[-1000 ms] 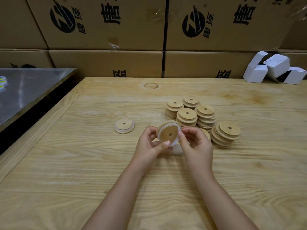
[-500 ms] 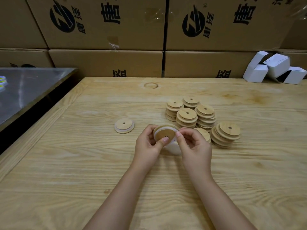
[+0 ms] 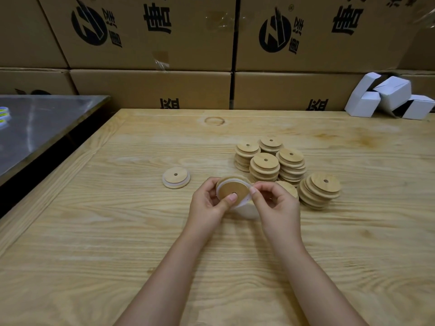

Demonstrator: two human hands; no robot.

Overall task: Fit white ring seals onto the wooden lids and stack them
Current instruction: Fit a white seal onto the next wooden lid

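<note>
Wooden lid (image 3: pixel 234 190) is held tilted between both hands, just above the surface (image 3: pixel 117 231). The left hand (image 3: pixel 207 203) grips it, with the thumb on the holed face and the fingers curled behind the rim. The right hand (image 3: pixel 275 203) pinches the white ring seal (image 3: pixel 242 204) at the lid's right edge between thumb and forefinger. Stacks of lids (image 3: pixel 266 165) stand just beyond the right hand. One sealed lid (image 3: pixel 176 178) lies flat beyond the left hand, apart from the stacks.

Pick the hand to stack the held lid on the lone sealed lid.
Likely left: left hand grips the held lid; the lone sealed lid lies on that side, farther from the right hand.
</note>
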